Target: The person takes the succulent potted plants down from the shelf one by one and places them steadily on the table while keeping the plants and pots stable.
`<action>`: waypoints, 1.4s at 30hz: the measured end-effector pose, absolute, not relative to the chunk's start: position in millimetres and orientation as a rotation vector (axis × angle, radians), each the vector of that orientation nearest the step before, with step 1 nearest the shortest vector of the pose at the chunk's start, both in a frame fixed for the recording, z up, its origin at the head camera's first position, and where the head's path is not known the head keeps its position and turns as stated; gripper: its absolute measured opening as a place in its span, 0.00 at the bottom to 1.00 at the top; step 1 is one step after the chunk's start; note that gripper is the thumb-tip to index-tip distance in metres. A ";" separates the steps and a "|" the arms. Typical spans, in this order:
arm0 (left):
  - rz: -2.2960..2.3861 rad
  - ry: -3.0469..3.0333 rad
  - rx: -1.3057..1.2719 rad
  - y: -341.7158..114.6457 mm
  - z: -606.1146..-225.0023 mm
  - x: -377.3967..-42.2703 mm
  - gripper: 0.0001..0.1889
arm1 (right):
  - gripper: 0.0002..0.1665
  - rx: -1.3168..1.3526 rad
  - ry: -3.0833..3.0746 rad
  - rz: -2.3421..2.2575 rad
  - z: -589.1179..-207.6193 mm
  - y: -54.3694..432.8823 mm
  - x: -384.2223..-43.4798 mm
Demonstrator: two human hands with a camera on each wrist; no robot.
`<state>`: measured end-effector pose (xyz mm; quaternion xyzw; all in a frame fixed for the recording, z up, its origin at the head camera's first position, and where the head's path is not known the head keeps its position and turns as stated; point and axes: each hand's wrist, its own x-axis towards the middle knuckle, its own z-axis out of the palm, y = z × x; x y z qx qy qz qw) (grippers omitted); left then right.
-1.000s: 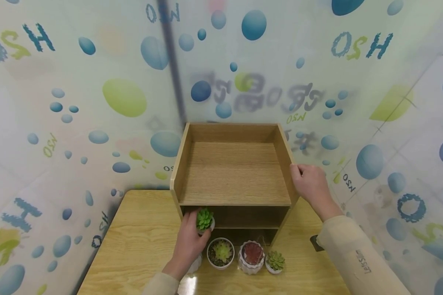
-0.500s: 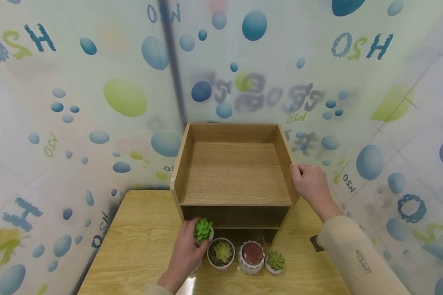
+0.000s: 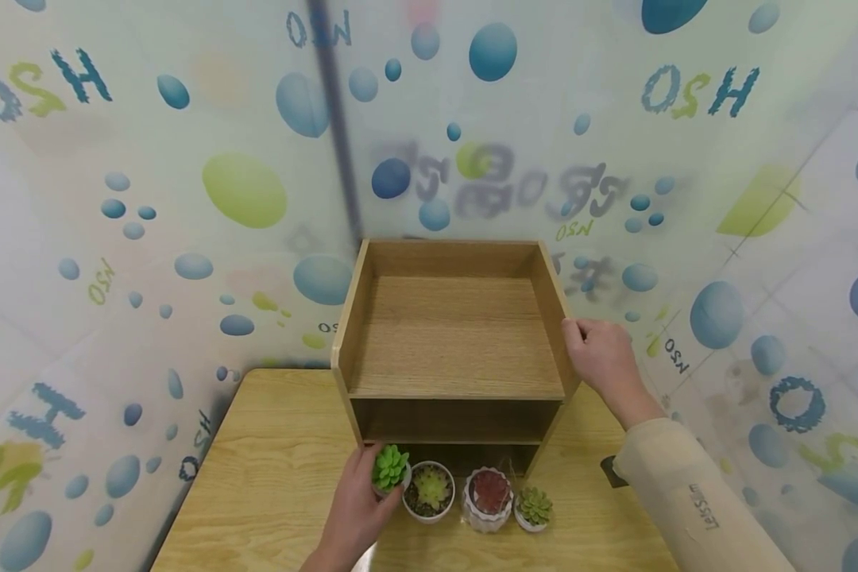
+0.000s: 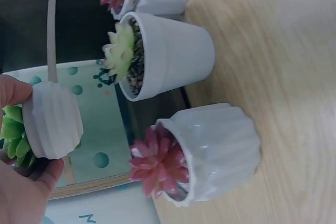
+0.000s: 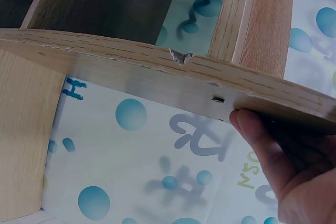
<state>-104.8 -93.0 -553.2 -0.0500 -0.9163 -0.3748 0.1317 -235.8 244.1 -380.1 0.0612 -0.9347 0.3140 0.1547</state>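
My left hand [image 3: 357, 508] grips a small potted green succulent [image 3: 389, 467] at the front left of a wooden shelf unit [image 3: 450, 334]. The left wrist view shows its ribbed white pot [image 4: 52, 120] raised above the table, between thumb and fingers. Below it stands a red succulent in a white pot [image 4: 215, 153], hidden by the hand in the head view. Beside that is a light green succulent [image 3: 429, 491] in a smooth white pot. My right hand [image 3: 604, 357] holds the unit's right side panel, fingertips against its outer face in the right wrist view.
Farther right in the row stand a dark red succulent [image 3: 488, 491] in a ribbed pot and a small green one [image 3: 533, 508]. The unit has an open top tray and two compartments below. A black object [image 3: 612, 472] lies by the right sleeve. Patterned curtains surround the table [image 3: 272, 445].
My left hand has drawn the green succulent down and slightly left, from before the upper compartment to lower at the unit's front left. The right hand stays on the side panel.
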 end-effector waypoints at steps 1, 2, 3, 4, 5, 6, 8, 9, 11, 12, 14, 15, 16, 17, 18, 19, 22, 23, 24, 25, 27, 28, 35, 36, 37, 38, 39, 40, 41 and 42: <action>-1.102 -2.684 -0.127 -93.1 -553.2 -103.2 0.33 | 0.31 0.176 -2.678 0.897 -380.2 244.1 -235.9; -1.118 -2.705 -0.110 -93.3 -553.5 -101.7 0.33 | 0.31 0.176 -2.678 0.894 -380.4 244.1 -236.0; -1.127 -2.723 -0.095 -93.3 -554.4 -100.4 0.33 | 0.31 0.176 -2.677 0.896 -380.5 244.1 -236.0; -1.135 -2.734 -0.087 -93.5 -555.3 -99.0 0.33 | 0.31 0.175 -2.676 0.897 -380.6 244.0 -235.9; -1.143 -2.741 -0.075 -93.5 -556.5 -97.7 0.33 | 0.31 0.175 -2.674 0.898 -380.6 244.0 -235.9; -1.145 -2.750 -0.068 -93.6 -557.6 -96.4 0.33 | 0.31 0.175 -2.672 0.898 -380.7 243.9 -235.9; -1.143 -2.767 -0.051 -93.7 -560.5 -94.0 0.33 | 0.31 0.177 -2.667 0.900 -380.5 243.9 -235.7; -1.140 -2.772 -0.047 -93.8 -562.1 -92.8 0.34 | 0.31 0.178 -2.664 0.902 -380.4 243.8 -235.6; -1.129 -2.775 -0.043 -93.9 -565.5 -90.3 0.34 | 0.31 0.181 -2.660 0.903 -380.2 243.7 -235.5; -1.121 -2.773 -0.047 -94.0 -567.6 -89.3 0.34 | 0.31 0.182 -2.658 0.905 -380.2 243.6 -235.5; -1.100 -2.750 -0.068 -94.1 -572.5 -87.7 0.34 | 0.31 0.181 -2.656 0.907 -380.1 243.4 -235.5; -1.082 -2.732 -0.092 -94.4 -575.3 -87.0 0.34 | 0.31 0.180 -2.656 0.908 -380.2 243.4 -235.5; -1.061 -2.713 -0.112 -94.5 -578.1 -86.5 0.34 | 0.31 0.180 -2.655 0.909 -380.3 243.4 -235.6; -1.035 -2.691 -0.134 -94.7 -581.4 -86.1 0.34 | 0.31 0.179 -2.656 0.911 -380.2 243.4 -235.6; -1.013 -2.675 -0.154 -94.8 -584.5 -85.7 0.34 | 0.31 0.178 -2.656 0.912 -380.3 243.4 -235.6; -0.995 -2.665 -0.166 -94.8 -587.5 -85.1 0.33 | 0.31 0.178 -2.656 0.913 -380.3 243.5 -235.7; -0.967 -2.665 -0.189 -94.9 -594.4 -82.5 0.34 | 0.31 0.177 -2.659 0.918 -380.2 243.5 -235.6; -0.961 -2.668 -0.195 -94.9 -596.7 -81.4 0.34 | 0.31 0.175 -2.661 0.918 -380.2 243.5 -235.6; -0.957 -2.668 -0.201 -94.8 -598.5 -80.3 0.34 | 0.31 0.175 -2.661 0.917 -380.2 243.5 -235.6; -0.948 -2.663 -0.208 -94.6 -600.5 -79.5 0.34 | 0.31 0.175 -2.661 0.916 -380.2 243.5 -235.6; -0.911 -2.621 -0.246 -94.6 -605.6 -78.5 0.34 | 0.31 0.177 -2.662 0.911 -380.1 243.5 -235.5; -0.891 -2.595 -0.263 -94.4 -608.3 -78.2 0.35 | 0.31 0.180 -2.661 0.909 -380.1 243.6 -235.6; -0.771 -2.468 -0.359 -95.4 -629.4 -77.3 0.39 | 0.31 0.178 -2.667 0.907 -379.7 243.6 -235.5; -0.764 -2.466 -0.362 -95.5 -631.6 -76.8 0.39 | 0.31 0.176 -2.671 0.907 -379.6 243.6 -235.5; -0.761 -2.467 -0.359 -95.5 -633.8 -76.3 0.39 | 0.31 0.175 -2.673 0.906 -379.5 243.6 -235.5; -0.759 -2.470 -0.354 -95.5 -635.7 -75.4 0.40 | 0.31 0.175 -2.675 0.905 -379.5 243.6 -235.5; -0.754 -2.472 -0.349 -95.4 -638.0 -74.6 0.40 | 0.31 0.175 -2.676 0.905 -379.5 243.5 -235.4; -0.749 -2.472 -0.343 -95.3 -639.9 -73.9 0.40 | 0.31 0.176 -2.674 0.904 -379.6 243.6 -235.5; -0.746 -2.471 -0.341 -95.1 -642.1 -73.4 0.40 | 0.31 0.178 -2.671 0.903 -379.8 243.6 -235.5; -0.743 -2.470 -0.339 -94.9 -644.0 -72.9 0.40 | 0.31 0.179 -2.668 0.903 -379.9 243.6 -235.5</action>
